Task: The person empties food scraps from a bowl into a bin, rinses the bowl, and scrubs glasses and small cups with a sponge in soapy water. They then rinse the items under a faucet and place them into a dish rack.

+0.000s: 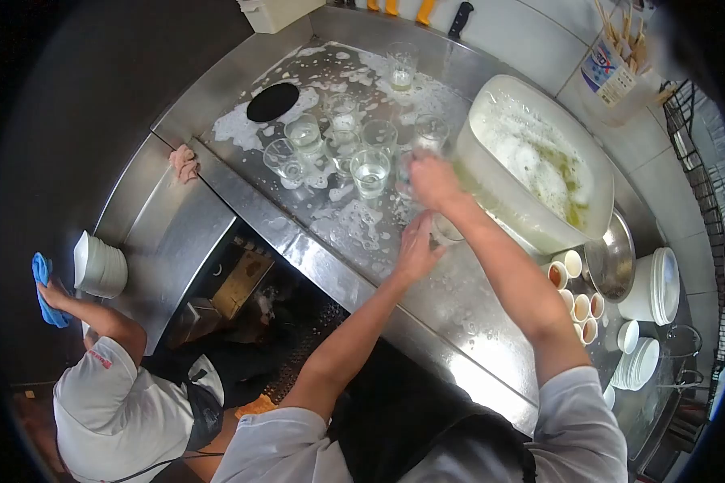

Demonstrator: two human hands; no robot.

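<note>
My left hand (417,249) is closed around a clear drinking glass (447,231) low over the steel counter's near side. Just beyond it, my right hand (435,181) is slightly blurred, its fingers curled at another clear glass (404,179), which they partly hide. A glass holding clear liquid (370,174) stands to the left of my right hand. Several more glasses, including one at the group's left end (284,161), are clustered there, and one glass (401,66) is farther back. To the right of my hands is a large white tub (475,181) of foamy, greenish water.
Suds cover parts of the steel counter (338,262), which has a round dark hole (272,102). Paper cups (582,307), a metal bowl (612,258) and white buckets (656,286) are on the right. At left, a co-worker's hand (54,295) holds a blue cloth (48,310).
</note>
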